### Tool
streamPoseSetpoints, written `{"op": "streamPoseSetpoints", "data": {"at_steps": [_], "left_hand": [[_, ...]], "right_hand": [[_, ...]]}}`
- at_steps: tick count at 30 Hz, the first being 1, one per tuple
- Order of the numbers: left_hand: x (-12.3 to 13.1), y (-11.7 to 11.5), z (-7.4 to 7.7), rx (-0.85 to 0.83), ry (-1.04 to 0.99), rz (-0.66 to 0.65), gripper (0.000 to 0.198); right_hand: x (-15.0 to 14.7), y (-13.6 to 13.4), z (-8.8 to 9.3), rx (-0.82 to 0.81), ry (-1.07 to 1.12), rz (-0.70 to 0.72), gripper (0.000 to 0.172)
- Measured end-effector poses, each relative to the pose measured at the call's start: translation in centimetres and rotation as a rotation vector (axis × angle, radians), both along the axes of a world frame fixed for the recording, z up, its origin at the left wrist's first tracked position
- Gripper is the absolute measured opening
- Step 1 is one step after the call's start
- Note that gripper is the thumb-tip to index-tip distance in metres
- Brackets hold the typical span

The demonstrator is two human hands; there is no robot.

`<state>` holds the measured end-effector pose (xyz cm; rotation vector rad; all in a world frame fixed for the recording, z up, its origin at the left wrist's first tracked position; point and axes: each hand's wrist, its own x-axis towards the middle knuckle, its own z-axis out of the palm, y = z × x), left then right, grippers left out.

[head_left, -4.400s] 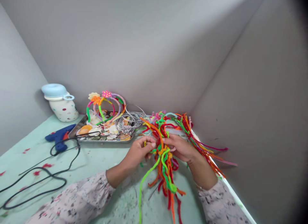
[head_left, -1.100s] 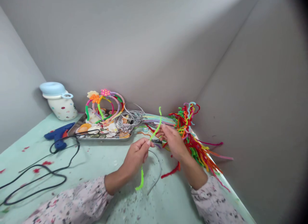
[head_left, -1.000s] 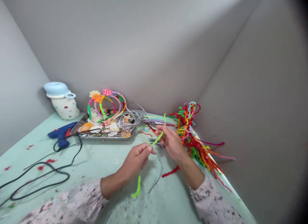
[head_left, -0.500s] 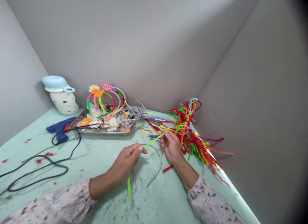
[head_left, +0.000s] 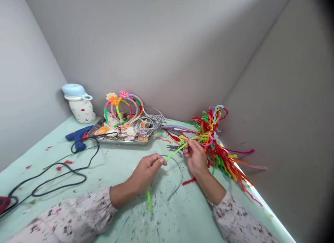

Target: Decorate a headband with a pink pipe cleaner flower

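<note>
Both hands, left hand (head_left: 147,168) and right hand (head_left: 195,156), pinched shut on a fuzzy lime-green pipe cleaner (head_left: 175,152) stretched between them above a thin grey wire headband (head_left: 178,173) on the speckled mint table (head_left: 109,170), grey walls behind

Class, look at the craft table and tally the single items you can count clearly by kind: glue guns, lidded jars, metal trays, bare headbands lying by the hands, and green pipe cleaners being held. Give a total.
Blue glue gun: 1
Lidded jar: 1
Metal tray: 1
Bare headband: 1
Green pipe cleaner, held by left hand and right hand: 1
Total: 5
</note>
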<state>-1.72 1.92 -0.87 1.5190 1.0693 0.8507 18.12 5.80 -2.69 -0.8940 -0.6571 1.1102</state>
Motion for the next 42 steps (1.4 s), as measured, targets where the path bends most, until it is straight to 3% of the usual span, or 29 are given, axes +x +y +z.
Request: {"op": "streamPoseSetpoints", "data": {"at_steps": [6,16,31,42], "left_hand": [[-0.3,0.7,-0.9,-0.006,-0.051,0.046,0.034],[-0.7,1.0,-0.8,-0.062,-0.236,0.117,0.028],[-0.6,0.6,-0.7,-0.06,-0.277,-0.021,0.026],[-0.9,1.2,-0.8,-0.116,-0.335,0.016,0.029]], "right_hand": [[0.2,0.3,-0.3,0.022,0.034,-0.031,0.02],[0.5,0.4,0.0,0.04,0.098,-0.152,0.026],[1.5,1.1,-0.2,-0.014,-0.003,-0.247,0.021],[2.0,1.2,0.0,-0.015,0.071,-0.274,0.03]]}}
